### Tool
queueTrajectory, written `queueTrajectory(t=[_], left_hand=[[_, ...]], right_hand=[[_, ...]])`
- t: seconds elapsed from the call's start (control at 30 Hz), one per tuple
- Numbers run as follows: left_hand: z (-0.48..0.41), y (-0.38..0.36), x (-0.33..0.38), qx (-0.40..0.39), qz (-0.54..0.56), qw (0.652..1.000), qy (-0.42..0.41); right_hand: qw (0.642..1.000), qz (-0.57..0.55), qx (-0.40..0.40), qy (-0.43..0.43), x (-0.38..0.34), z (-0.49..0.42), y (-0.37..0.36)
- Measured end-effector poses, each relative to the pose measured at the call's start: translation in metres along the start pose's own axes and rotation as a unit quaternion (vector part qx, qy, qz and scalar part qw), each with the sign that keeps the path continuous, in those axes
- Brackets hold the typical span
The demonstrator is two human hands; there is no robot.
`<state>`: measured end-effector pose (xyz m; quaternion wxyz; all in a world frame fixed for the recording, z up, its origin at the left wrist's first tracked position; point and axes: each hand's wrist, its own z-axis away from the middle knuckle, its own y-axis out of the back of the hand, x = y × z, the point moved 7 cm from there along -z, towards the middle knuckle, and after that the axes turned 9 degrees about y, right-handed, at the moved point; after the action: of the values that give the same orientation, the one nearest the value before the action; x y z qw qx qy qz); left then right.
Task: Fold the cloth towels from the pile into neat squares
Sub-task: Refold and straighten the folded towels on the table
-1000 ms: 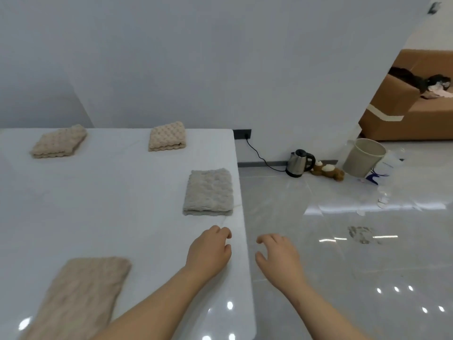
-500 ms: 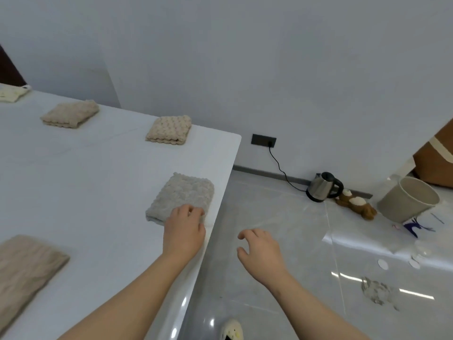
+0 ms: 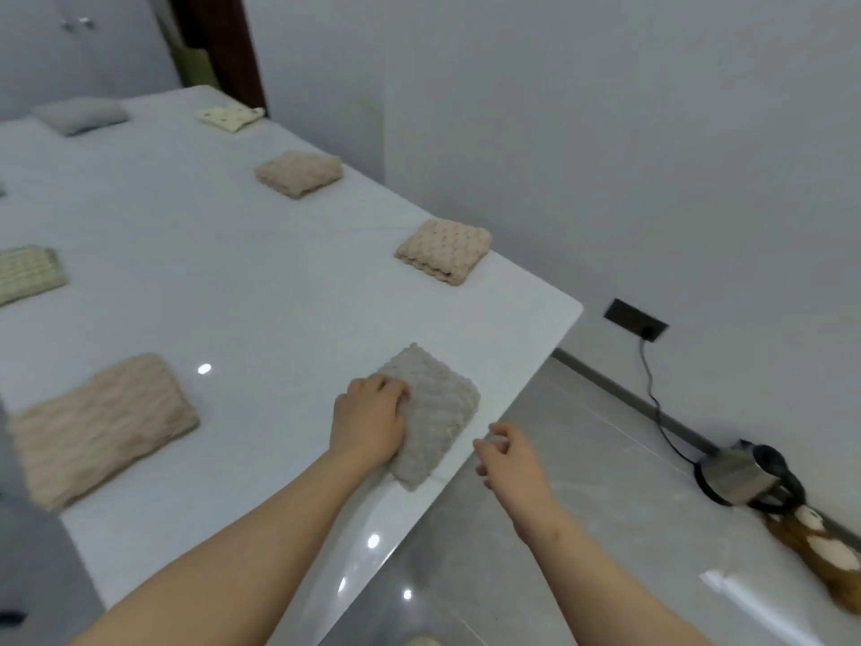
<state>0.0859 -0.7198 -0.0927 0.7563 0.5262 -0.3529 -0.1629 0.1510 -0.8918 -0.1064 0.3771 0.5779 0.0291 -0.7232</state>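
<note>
A glossy white table (image 3: 261, 328) is seen against a grey wall. Grey floor tiles lie to its right, where a kettle (image 3: 741, 477) and a plush toy (image 3: 820, 552) are set by the skirting. A folded grey towel (image 3: 442, 412) is laid on the table near its right edge. The towel's left part is covered by the left hand (image 3: 368, 424), whose fingers (image 3: 389, 387) are curled and pressed into the cloth. The right hand (image 3: 510, 454) is held just beyond the table edge, over the floor, near the towel but apart from it. Its fingers are loosely bent and a little apart, and nothing is held by them. A long beige towel (image 3: 100, 426) is laid at the near left, and a cream square towel (image 3: 445, 251) and a tan square towel (image 3: 300, 172) are set along the far right edge.
</note>
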Motion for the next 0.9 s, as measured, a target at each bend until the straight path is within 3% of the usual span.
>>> queueTrajectory(t=[0.07,0.17,0.33,0.67,0.8,0.9], left_hand=[[-0.003,0.005,-0.019,0.015,0.024,0.998,0.062],[-0.004,-0.001,-0.041,-0.024,0.095,0.985,0.14],[-0.002,-0.008,-0.051,-0.034,0.22,0.954,0.199],[0.02,-0.024,-0.04,-0.035,0.259,0.906,0.333],[0.03,-0.031,-0.038,0.031,0.35,0.858,0.376],[0.036,-0.034,-0.039,0.075,0.358,0.835,0.41]], right_hand=[[1.0,-0.023,-0.017,0.001,-0.003,-0.016,-0.006],[0.997,-0.056,-0.053,-0.005,-0.007,-0.036,-0.015],[0.989,-0.046,-0.137,0.006,-0.014,-0.066,-0.024],[0.971,0.023,-0.22,0.086,-0.033,-0.124,-0.018],[0.962,-0.007,-0.263,0.076,-0.036,-0.13,-0.019],[0.954,0.034,-0.276,0.113,-0.035,-0.123,-0.018]])
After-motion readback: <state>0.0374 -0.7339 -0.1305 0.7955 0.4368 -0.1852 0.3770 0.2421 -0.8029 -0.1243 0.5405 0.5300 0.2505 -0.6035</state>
